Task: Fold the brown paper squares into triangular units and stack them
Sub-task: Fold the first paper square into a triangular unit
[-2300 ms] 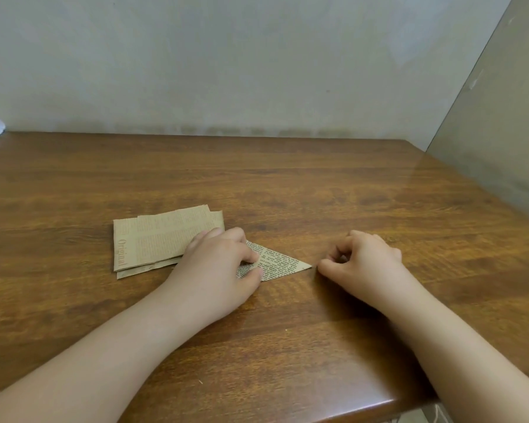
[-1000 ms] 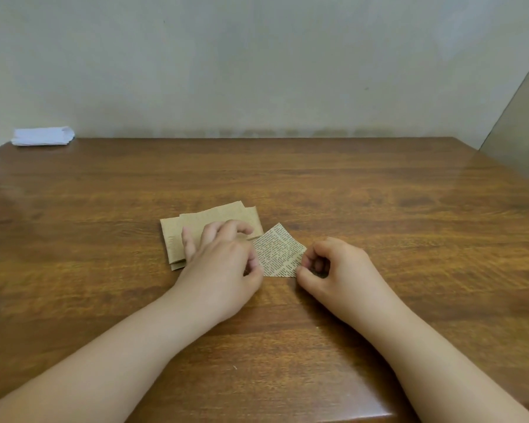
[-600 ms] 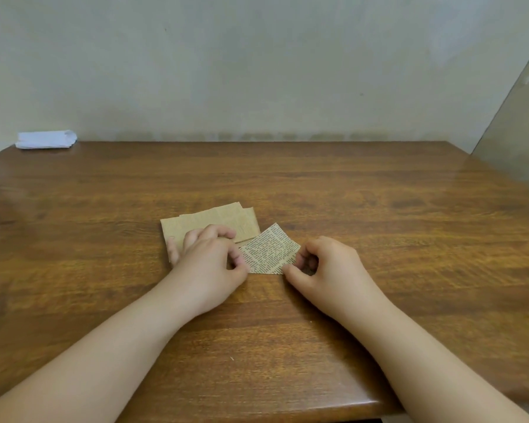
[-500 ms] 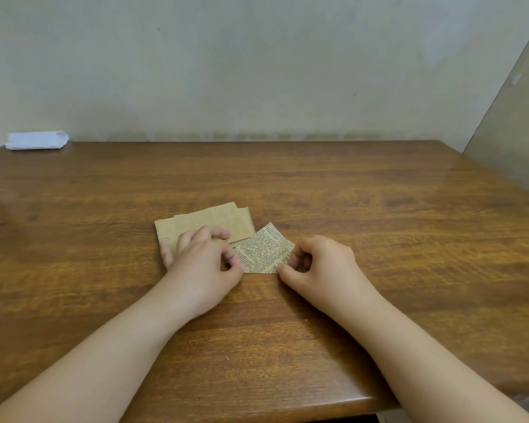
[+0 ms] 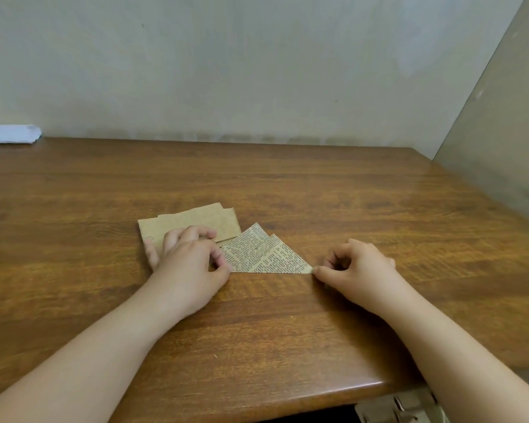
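Printed paper (image 5: 264,254) lies flat mid-desk (image 5: 318,190), closer to front edge, folded to a triangle, long edge toward person. L hand (image 5: 190,264) fingers curled, thumb + index pinching its left corner, other fingers resting on the stack of brown squares (image 5: 193,222) just behind-left, stack overlapping triangle's left tip. R hand (image 5: 356,267) curled, thumb tip touching right corner; can't tell if it's actually gripping. White cloth (image 5: 9,134) at far-left desk corner

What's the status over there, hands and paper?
Left hand pins printed triangle at its left corner. Right hand curled, thumb at its right tip. Brown paper stack behind. Nothing in the way.
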Available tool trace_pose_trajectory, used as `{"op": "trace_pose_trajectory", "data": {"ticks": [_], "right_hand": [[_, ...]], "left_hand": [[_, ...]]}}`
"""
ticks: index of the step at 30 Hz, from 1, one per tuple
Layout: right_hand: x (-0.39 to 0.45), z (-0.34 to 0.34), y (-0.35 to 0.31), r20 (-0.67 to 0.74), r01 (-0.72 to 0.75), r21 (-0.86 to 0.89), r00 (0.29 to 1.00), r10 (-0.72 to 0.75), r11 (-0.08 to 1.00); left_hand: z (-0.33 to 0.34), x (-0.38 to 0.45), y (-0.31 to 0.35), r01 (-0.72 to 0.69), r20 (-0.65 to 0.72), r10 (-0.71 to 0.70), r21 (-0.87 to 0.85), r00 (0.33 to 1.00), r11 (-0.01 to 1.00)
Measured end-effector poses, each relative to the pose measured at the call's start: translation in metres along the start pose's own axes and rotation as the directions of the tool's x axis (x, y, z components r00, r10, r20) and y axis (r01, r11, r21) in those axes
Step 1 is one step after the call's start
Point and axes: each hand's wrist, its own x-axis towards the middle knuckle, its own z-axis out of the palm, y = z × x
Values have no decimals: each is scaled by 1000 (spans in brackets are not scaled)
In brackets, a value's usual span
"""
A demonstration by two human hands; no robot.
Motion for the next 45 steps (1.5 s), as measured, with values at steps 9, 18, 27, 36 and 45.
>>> {"op": "trace_pose_trajectory", "data": {"ticks": [9, 18, 27, 36, 45], "right_hand": [[-5, -8, 10, -135, -11, 36, 991, 15, 999], [-2, 22, -33, -11, 522, -125, 849, -528, 844], [25, 15, -28, 150, 719, -458, 642, -752, 523], [25, 9, -12, -208, 624, 222, 781, -589, 749], [46, 20, 0, 229, 476, 392, 778, -585, 787]], "left_hand": [[2, -1, 0, -17, -9, 17, 0, 1000, 1000], [-2, -1, -1, -145, -126, 132, -98, 983, 985], [-21, 4, -12, -301, -66, 294, -175, 954, 938], [-21, 5, -14, -358, -22, 367, -288, 930, 888], [-11, 0, -5, -577, 206, 616, -221, 760, 786]]}}
